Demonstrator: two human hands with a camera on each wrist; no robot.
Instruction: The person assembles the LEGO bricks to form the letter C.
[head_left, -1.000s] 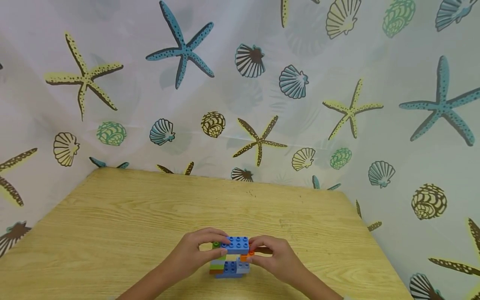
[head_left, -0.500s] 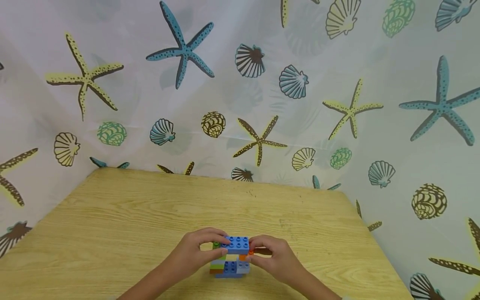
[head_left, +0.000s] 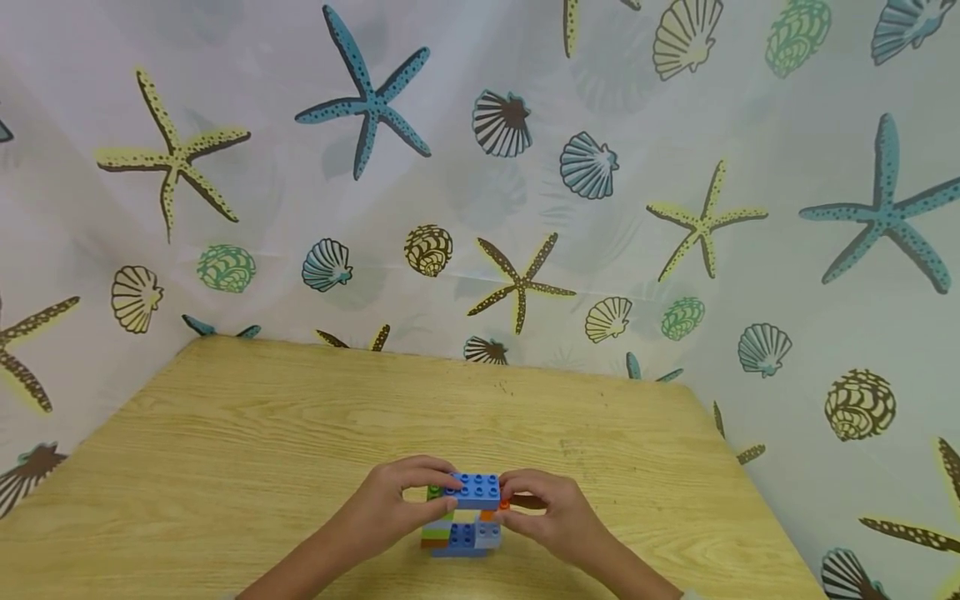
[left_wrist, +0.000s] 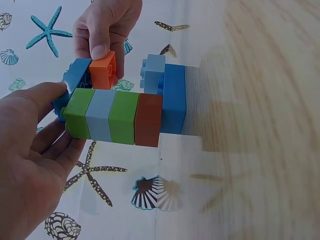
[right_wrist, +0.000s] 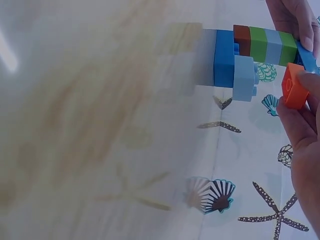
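My left hand (head_left: 405, 493) grips the left end of the upper blue toy brick (head_left: 480, 490), fingers on top and thumb at the front. From the right, my right hand (head_left: 547, 510) pinches an orange brick (right_wrist: 295, 87) against the underside of that brick's right end. On the left a column of green (left_wrist: 78, 114), light blue (left_wrist: 99, 111), green (left_wrist: 124, 118) and brown (left_wrist: 148, 120) bricks joins the upper brick to a blue base brick (left_wrist: 175, 97). A light blue brick (left_wrist: 154, 75) sits on the base's right end, with a gap between it and the orange one.
The assembly stands near the front of a wood-grain table (head_left: 360, 400). A pale curtain (head_left: 450, 183) printed with starfish and shells surrounds the table at the back and sides.
The orange brick has shifted slightly inward under the upper blue brick, so less of it shows. Both hands keep nearly the same place.
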